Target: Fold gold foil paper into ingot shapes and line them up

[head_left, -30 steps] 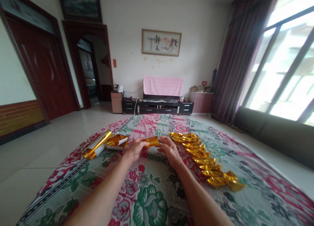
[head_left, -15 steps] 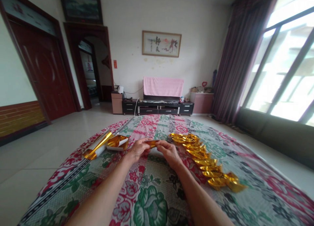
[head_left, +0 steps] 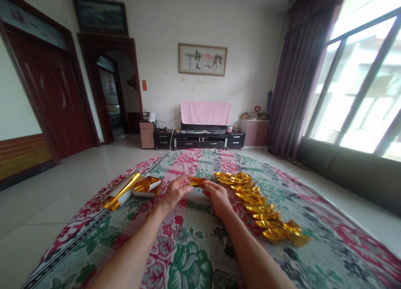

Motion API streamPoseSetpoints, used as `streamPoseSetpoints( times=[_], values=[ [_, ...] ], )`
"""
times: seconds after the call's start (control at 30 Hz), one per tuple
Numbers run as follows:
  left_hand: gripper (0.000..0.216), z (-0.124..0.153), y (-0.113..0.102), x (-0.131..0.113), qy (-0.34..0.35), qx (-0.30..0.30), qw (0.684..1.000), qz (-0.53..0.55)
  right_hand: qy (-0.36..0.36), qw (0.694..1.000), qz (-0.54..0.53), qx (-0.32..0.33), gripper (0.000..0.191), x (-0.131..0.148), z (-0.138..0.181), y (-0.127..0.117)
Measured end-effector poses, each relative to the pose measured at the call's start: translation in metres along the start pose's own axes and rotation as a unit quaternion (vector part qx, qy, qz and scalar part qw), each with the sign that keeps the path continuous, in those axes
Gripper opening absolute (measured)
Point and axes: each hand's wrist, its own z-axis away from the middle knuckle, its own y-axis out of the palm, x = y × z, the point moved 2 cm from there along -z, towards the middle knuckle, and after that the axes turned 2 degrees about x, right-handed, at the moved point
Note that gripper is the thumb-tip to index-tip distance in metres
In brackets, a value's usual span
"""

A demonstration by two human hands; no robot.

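Observation:
Both my hands meet over a flowered blanket (head_left: 191,255) and pinch one small folded piece of gold foil paper (head_left: 198,181). My left hand (head_left: 174,191) grips its left end with closed fingers. My right hand (head_left: 218,195) holds its right end from below. A row of several folded gold pieces (head_left: 258,205) runs away from my right hand toward the right. Left of my left hand lies a stack of flat gold foil sheets (head_left: 131,187) with white backs.
The blanket lies on a pale tiled floor (head_left: 46,205). A low dark TV cabinet (head_left: 200,139) with a pink cloth (head_left: 206,112) stands at the far wall. Dark wooden doors (head_left: 53,97) are at left, purple curtains (head_left: 291,80) and large windows at right.
The gold piece has become smaller and flatter between my fingers as my hands closed together on it. The view has tilted slightly upward.

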Motion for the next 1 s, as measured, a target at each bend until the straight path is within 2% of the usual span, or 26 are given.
streamPoseSetpoints(
  times=[0.1,0.2,0.3,0.47,0.63,0.83,1.0],
  values=[
    [0.047,-0.001,0.0,-0.001,0.02,-0.024,0.999,-0.015,0.004,1.0,-0.019,-0.01,0.026,-0.001,-0.001,-0.002],
    [0.039,0.0,0.003,-0.003,0.025,-0.019,0.999,-0.038,0.002,1.0,-0.01,-0.015,0.027,-0.002,-0.002,-0.002],
    [0.034,-0.001,0.004,-0.002,0.025,-0.018,0.998,-0.054,-0.003,1.0,0.02,0.001,0.028,-0.002,-0.001,0.0],
    [0.021,-0.003,0.001,0.003,0.028,-0.053,0.992,-0.109,-0.023,0.998,0.058,0.018,0.029,0.002,0.002,0.003],
    [0.02,-0.001,0.001,0.0,0.029,-0.072,0.991,-0.106,-0.034,0.997,0.069,0.026,0.036,0.007,0.004,0.004],
    [0.017,0.001,0.004,-0.008,0.028,-0.076,0.986,-0.143,-0.025,0.998,0.063,0.009,0.035,0.008,0.004,0.003],
    [0.015,-0.001,0.004,-0.006,0.086,-0.079,0.984,-0.137,-0.043,0.995,0.085,0.009,0.038,0.007,0.005,0.003]
  ],
)
